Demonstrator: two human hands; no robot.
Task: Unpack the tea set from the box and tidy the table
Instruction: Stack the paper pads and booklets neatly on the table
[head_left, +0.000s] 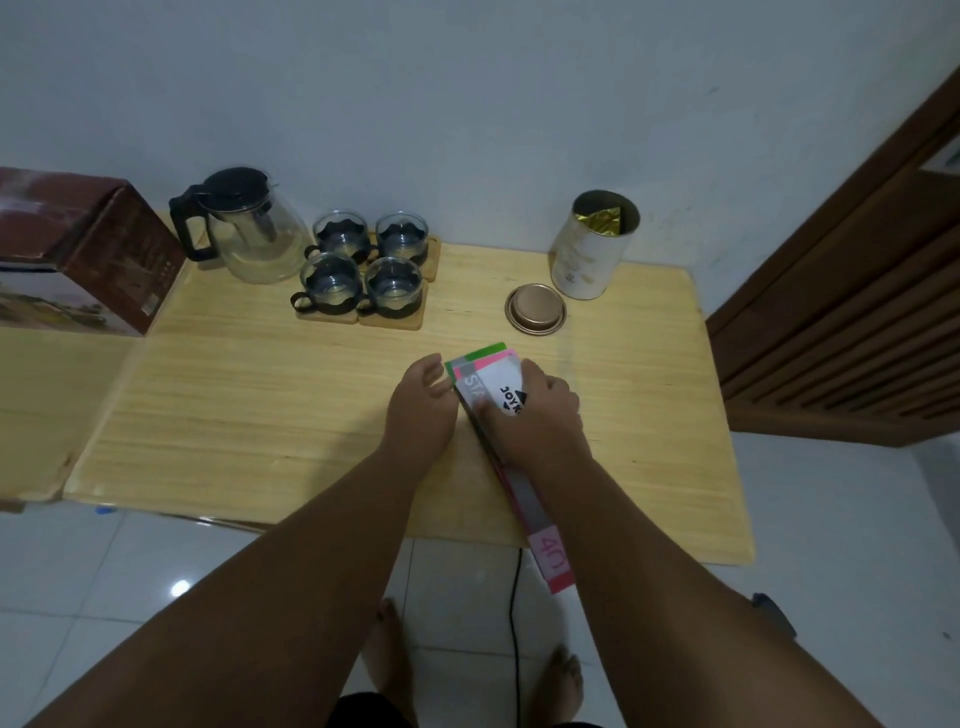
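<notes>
Left hand (421, 410) pinching the edge of a coloured paper packet (488, 379) on the desk (234, 415), right hand (535, 410) curling over it, well in front of the glass teapot (254, 234), four glass cups (332, 280) sitting just right of the teapot, box (78, 249) standing at its left, open tin (592, 244) far to its right

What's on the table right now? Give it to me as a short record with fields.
table: light wood
teapot: glass, black lid and handle, back left
cups: four, glass, on wooden coasters, right of the teapot
tin: open, gold bag inside, back right
lid: lying in front of the tin
box: far left, beside the teapot
hands: right hand grips a card stack; left hand touches its edge
</notes>
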